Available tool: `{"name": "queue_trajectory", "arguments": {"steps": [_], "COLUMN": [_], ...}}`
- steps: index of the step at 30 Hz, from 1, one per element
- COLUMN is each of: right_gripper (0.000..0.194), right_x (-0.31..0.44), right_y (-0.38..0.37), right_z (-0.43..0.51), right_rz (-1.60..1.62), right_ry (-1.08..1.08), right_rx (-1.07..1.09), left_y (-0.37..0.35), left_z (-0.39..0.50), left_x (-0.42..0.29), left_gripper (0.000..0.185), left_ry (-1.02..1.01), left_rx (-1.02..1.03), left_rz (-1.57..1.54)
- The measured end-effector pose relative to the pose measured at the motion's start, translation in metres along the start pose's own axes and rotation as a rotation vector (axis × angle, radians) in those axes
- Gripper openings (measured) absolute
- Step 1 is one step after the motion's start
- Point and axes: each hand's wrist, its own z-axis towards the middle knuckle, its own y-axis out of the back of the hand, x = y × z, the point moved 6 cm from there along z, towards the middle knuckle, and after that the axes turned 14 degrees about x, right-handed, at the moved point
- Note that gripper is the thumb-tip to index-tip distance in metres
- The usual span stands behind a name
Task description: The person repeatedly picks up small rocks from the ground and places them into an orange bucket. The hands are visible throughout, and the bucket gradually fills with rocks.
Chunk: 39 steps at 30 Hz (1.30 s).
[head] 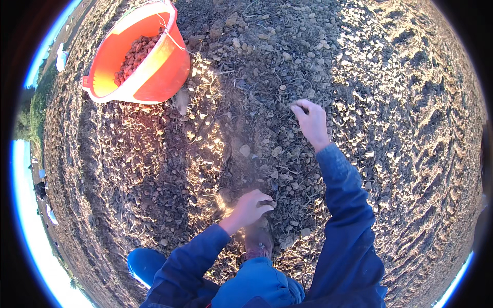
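My left hand point(252, 208) is low over the dry soil, just above my shoe point(257, 246), with thumb and fingers curled towards each other. Something dark shows between those fingertips, but whether it is an object or shadow is unclear. Farther forward and to the right, my right hand point(311, 120) reaches to the ground with its fingertips pinched together. Whatever may be in that pinch is too small to make out. Loose clods, small stones and withered leaves point(285, 169) surround both hands.
A red plastic bucket point(161, 82) with a thin handle leans at upper left, partly filled with small lumpy reddish-brown produce point(138, 56). Furrowed soil with dry leaf litter point(389, 154) stretches right. A white sack-like object point(61, 57) lies far left. My blue-clad knee point(254, 287) is below.
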Motion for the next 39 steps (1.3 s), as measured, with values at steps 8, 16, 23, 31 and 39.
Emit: {"name": "queue_trajectory", "arguments": {"steps": [8,16,23,31,39], "right_gripper": [0.027,0.012,0.02,0.05,0.029], "right_x": [-0.028,-0.027,0.055,0.316,0.17], "right_y": [-0.035,-0.03,-0.069,-0.116,-0.205], "right_z": [0.102,0.032,0.042,0.196,0.069], "right_rz": [-0.597,0.827,0.932,1.517,0.392], "right_ry": [-0.173,-0.342,-0.442,0.249,0.056], "right_rx": [0.249,0.564,0.537,0.751,0.41], "left_y": [0.05,0.213,0.356,0.579,0.601], "left_z": [-0.035,-0.112,-0.103,-0.094,-0.153], "left_x": [0.0,0.009,-0.051,-0.152,-0.007], "left_gripper": [0.042,0.021,0.029,0.054,0.103], "left_ry": [0.339,0.583,0.219,-0.226,0.557], "left_rx": [0.178,-0.127,-0.348,-0.737,-1.1], "left_rz": [-0.155,-0.583,-0.436,-0.23,0.097]}}
